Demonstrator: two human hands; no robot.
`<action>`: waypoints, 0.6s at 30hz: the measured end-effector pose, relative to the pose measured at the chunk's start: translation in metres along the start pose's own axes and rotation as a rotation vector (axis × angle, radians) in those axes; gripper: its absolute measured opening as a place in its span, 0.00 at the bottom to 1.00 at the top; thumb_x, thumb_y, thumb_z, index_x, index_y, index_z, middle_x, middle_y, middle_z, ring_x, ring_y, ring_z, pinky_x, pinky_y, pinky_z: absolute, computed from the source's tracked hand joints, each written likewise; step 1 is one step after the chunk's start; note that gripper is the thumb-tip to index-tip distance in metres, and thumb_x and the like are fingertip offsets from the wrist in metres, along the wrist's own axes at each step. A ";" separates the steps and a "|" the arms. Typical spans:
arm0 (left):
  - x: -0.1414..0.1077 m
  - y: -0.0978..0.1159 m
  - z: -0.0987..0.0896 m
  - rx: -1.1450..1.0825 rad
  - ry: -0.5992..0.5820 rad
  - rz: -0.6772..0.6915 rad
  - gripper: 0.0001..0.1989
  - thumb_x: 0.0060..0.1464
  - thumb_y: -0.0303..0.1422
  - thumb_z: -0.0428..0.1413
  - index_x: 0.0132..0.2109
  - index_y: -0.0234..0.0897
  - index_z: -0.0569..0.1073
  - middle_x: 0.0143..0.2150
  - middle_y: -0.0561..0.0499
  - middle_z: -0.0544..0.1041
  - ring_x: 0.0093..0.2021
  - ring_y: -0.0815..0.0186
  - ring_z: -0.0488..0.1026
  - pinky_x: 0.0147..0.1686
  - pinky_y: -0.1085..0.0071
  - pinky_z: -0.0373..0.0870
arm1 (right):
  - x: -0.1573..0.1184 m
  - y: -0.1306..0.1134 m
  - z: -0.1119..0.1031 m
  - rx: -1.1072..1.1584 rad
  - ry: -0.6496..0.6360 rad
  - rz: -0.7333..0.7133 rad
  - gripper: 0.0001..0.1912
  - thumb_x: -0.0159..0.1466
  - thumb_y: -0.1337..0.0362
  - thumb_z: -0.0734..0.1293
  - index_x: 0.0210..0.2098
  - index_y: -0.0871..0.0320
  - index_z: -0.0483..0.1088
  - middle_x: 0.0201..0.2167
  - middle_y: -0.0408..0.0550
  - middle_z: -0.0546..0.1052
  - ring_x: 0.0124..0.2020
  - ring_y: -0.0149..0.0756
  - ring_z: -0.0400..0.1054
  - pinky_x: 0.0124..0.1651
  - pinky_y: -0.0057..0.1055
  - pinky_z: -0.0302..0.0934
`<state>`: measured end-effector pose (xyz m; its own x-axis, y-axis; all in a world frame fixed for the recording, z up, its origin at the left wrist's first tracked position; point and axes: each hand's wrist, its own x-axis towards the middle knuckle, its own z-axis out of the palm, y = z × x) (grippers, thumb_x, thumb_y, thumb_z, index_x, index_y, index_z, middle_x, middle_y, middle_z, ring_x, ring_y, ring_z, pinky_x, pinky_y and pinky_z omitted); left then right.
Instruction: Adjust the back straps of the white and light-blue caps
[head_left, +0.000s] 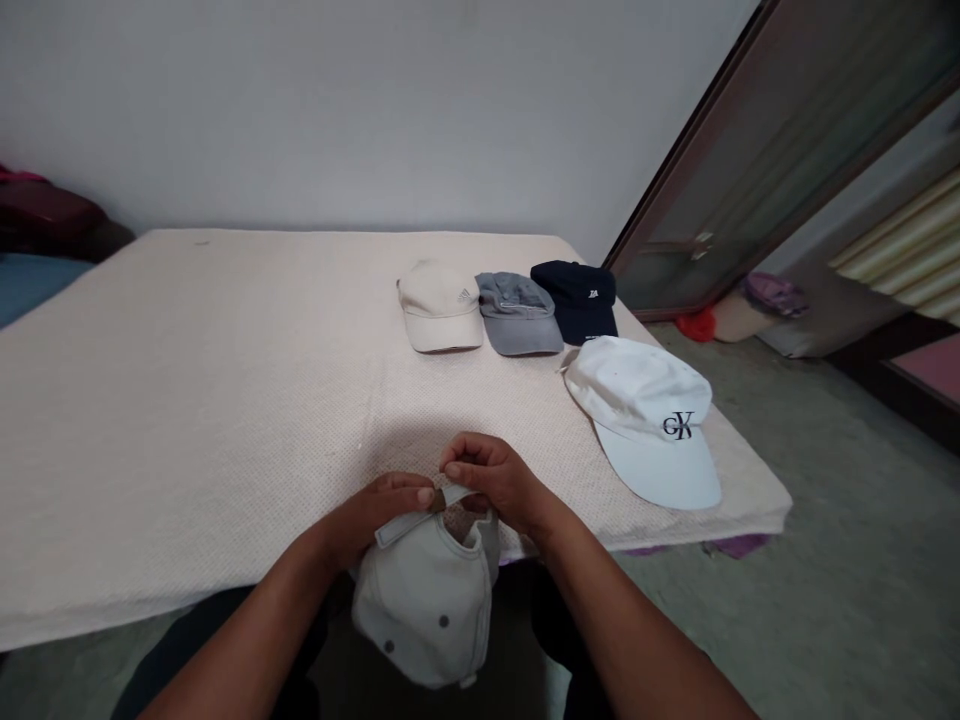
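Note:
Close to me, at the near edge of the bed, is a light grey baseball cap (429, 605) with its back opening and strap turned up. My left hand (379, 515) is closed on the strap beside its brownish buckle (438, 500). With thumb and fingers, my right hand (495, 480) pinches the other side of the strap (457, 492). The cap's crown hangs below my hands, over the bed's edge; its brim is hidden. To the right lies a white cap (637, 385) with black "CK"-like letters, apart from my hands.
Farther back on the bed (225, 400) sit a cream cap (439, 300), a grey cap (517, 310) and a navy cap (576, 298) in a row. A wall (360, 110) stands behind. Grey floor (840, 490) and a dark-framed door (720, 190) are on the right.

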<state>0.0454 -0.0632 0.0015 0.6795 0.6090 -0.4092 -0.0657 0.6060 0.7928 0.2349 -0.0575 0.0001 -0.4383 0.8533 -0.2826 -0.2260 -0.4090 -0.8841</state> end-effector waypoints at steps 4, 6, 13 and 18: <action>0.000 -0.002 0.000 -0.101 -0.029 0.008 0.11 0.51 0.36 0.58 0.26 0.34 0.70 0.19 0.57 0.64 0.17 0.76 0.56 0.18 0.77 0.51 | 0.001 0.002 0.000 0.035 0.013 -0.019 0.11 0.53 0.60 0.72 0.29 0.58 0.68 0.21 0.36 0.60 0.19 0.21 0.49 0.18 0.20 0.45; 0.001 -0.004 0.000 -0.147 -0.020 0.022 0.11 0.50 0.35 0.59 0.25 0.33 0.69 0.18 0.57 0.65 0.16 0.76 0.57 0.17 0.78 0.51 | 0.002 0.003 -0.001 0.046 -0.006 -0.024 0.11 0.53 0.59 0.72 0.29 0.58 0.67 0.20 0.36 0.61 0.18 0.21 0.49 0.18 0.21 0.45; -0.001 0.004 -0.012 -0.512 0.283 0.171 0.08 0.48 0.34 0.59 0.33 0.32 0.75 0.27 0.48 0.78 0.25 0.64 0.73 0.28 0.70 0.71 | -0.004 0.002 -0.012 -0.045 -0.097 -0.075 0.12 0.58 0.56 0.68 0.35 0.59 0.72 0.27 0.42 0.70 0.27 0.27 0.61 0.30 0.25 0.54; 0.005 0.020 -0.047 -0.725 0.444 0.382 0.10 0.53 0.36 0.54 0.38 0.36 0.75 0.26 0.52 0.78 0.26 0.64 0.76 0.34 0.68 0.74 | -0.013 -0.001 -0.023 -0.004 -0.196 0.003 0.15 0.50 0.60 0.73 0.36 0.58 0.73 0.34 0.45 0.74 0.37 0.35 0.67 0.41 0.31 0.59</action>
<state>0.0132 -0.0242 -0.0057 0.1863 0.8821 -0.4326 -0.7689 0.4050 0.4947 0.2611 -0.0607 -0.0040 -0.6000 0.7724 -0.2082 -0.2206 -0.4100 -0.8850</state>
